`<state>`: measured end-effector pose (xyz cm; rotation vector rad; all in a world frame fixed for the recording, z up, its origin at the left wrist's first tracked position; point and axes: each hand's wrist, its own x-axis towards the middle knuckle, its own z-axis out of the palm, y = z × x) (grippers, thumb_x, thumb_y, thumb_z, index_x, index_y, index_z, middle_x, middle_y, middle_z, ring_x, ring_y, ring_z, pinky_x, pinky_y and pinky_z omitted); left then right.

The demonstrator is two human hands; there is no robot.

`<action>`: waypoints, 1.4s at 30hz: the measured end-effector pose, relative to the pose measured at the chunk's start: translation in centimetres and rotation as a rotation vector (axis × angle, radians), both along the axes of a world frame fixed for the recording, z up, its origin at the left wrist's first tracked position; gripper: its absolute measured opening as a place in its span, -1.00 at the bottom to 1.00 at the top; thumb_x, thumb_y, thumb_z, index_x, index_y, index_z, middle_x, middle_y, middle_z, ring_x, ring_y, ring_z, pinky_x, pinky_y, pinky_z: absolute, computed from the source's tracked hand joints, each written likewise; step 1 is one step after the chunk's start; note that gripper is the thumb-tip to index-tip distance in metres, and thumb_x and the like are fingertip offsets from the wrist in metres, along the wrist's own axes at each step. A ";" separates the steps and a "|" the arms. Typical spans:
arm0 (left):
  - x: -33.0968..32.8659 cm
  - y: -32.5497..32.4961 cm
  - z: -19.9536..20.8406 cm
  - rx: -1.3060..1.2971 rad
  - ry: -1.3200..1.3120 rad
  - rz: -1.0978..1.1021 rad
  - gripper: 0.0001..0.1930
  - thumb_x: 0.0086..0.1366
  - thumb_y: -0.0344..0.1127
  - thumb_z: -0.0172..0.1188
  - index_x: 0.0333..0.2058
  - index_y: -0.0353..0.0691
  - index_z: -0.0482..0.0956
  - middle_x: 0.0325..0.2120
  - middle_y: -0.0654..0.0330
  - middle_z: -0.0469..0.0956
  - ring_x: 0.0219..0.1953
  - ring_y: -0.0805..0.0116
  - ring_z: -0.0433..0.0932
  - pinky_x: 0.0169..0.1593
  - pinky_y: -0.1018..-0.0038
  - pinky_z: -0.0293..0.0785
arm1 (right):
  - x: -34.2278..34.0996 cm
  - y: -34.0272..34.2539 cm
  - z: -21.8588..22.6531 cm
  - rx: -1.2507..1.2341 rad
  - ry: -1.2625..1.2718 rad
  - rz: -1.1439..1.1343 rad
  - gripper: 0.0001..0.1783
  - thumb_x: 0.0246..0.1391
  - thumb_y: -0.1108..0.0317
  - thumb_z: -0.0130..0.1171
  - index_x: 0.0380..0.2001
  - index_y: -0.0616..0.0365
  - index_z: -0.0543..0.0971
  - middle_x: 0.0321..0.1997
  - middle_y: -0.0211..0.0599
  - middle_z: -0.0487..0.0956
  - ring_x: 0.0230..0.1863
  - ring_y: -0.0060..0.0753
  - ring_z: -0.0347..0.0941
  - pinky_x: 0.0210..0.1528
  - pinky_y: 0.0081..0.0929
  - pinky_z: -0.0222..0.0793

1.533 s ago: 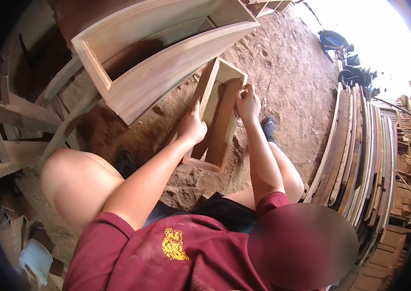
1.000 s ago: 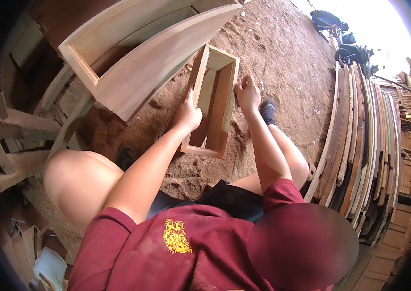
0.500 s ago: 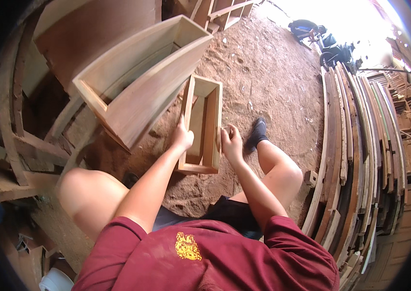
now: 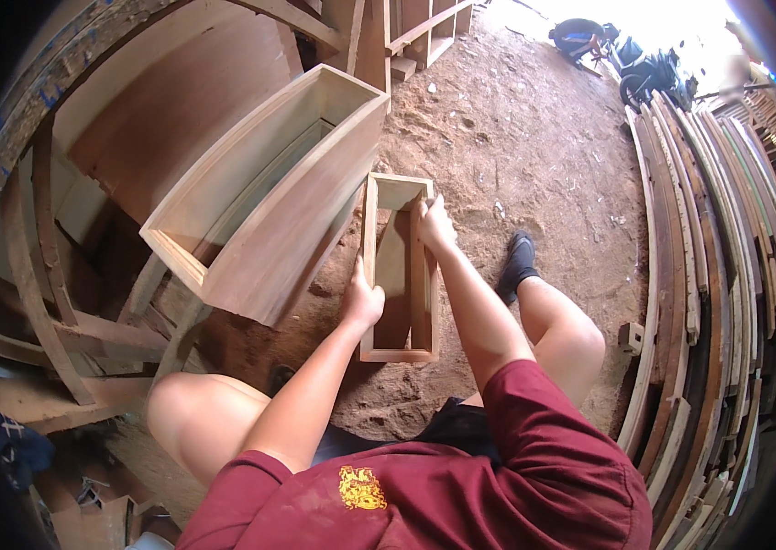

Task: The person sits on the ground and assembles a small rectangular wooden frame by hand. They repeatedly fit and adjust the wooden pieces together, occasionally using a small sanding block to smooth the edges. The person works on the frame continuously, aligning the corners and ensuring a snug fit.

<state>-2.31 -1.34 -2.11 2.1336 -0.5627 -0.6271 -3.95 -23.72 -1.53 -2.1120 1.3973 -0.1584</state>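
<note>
A narrow, open wooden box point(image 4: 429, 275), drawer-like in shape, stands lengthwise in front of me between my legs. My left hand point(image 4: 365, 299) is closed on its left side, near the middle. Farther along, my right hand point(image 4: 434, 223) grips the right rim close to the far corner, thumb toward the inside. Whether a small thing also lies under those right fingers cannot be made out. Just left of the box is a larger open wooden box point(image 4: 291, 220), tilted, with pale rims and a reddish side.
Stacked long planks point(image 4: 672, 275) run along the right, with a small wood block point(image 4: 631, 337) beside them. Wooden frames and a curved panel point(image 4: 191, 101) crowd the left. A motorbike point(image 4: 649, 78) stands far right on the dirt floor point(image 4: 553, 147).
My right hand has slid away from me along the box's right rim, from its middle to near the far corner. My left hand stays on the left side. The whole view has shifted slightly.
</note>
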 end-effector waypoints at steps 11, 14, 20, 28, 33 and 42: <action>0.2 0.2 -1.1 0.002 -0.045 0.030 -0.15 0.10 -0.38 0.08 0.42 -0.18 0.05 -0.12 -0.30 0.59 -0.13 -0.17 0.63 -0.02 0.08 0.56 | -0.4 0.3 0.4 0.030 -0.009 0.053 -0.16 0.35 -0.12 -0.21 0.47 0.19 -0.09 0.22 0.25 0.47 0.24 0.25 0.41 0.33 0.09 0.18; 0.3 0.1 -1.1 -0.020 -0.017 0.017 -0.16 0.10 -0.36 0.07 0.41 -0.18 0.07 -0.07 -0.30 0.58 -0.08 -0.18 0.62 0.02 0.08 0.54 | -3.6 3.1 -0.1 0.060 -0.035 0.068 -0.16 0.35 -0.12 -0.22 0.46 0.21 -0.08 0.18 0.31 0.49 0.19 0.28 0.45 0.25 0.06 0.29; 0.2 -0.1 -1.1 -0.038 -0.063 0.001 -0.16 0.09 -0.32 0.09 0.41 -0.13 0.09 -0.06 -0.28 0.58 -0.04 -0.18 0.60 0.04 0.07 0.53 | -9.8 8.6 0.0 0.100 -0.064 0.101 -0.11 0.34 -0.12 -0.22 0.45 0.32 -0.12 0.13 0.37 0.50 0.12 0.33 0.48 0.19 0.02 0.35; -0.2 0.0 0.0 0.057 -0.116 0.034 -0.13 0.07 -0.30 0.12 0.42 -0.05 0.09 -0.01 -0.21 0.58 -0.03 -0.16 0.61 0.08 0.08 0.51 | -15.8 15.0 3.4 0.193 -0.047 0.140 -0.11 0.35 -0.11 -0.22 0.43 0.42 -0.11 0.12 0.37 0.50 0.14 0.33 0.46 0.20 0.03 0.34; -0.4 -0.1 0.2 0.067 -0.169 0.019 -0.12 0.07 -0.29 0.13 0.42 -0.09 0.09 -0.01 -0.24 0.58 -0.01 -0.14 0.60 0.09 0.09 0.51 | -14.3 13.4 3.0 0.129 -0.102 0.127 -0.12 0.35 -0.13 -0.22 0.42 0.41 -0.04 0.17 0.31 0.49 0.17 0.25 0.46 0.22 -0.01 0.34; 0.6 -0.9 -2.4 -0.008 -0.266 0.013 -0.16 0.10 -0.23 0.19 0.40 -0.09 0.13 -0.09 -0.29 0.59 -0.04 -0.22 0.59 0.07 0.04 0.49 | -3.6 1.2 -2.2 -0.168 -0.288 0.040 -0.16 0.32 -0.19 -0.14 0.28 0.43 0.15 -0.01 0.33 0.56 0.09 0.29 0.49 0.16 0.01 0.38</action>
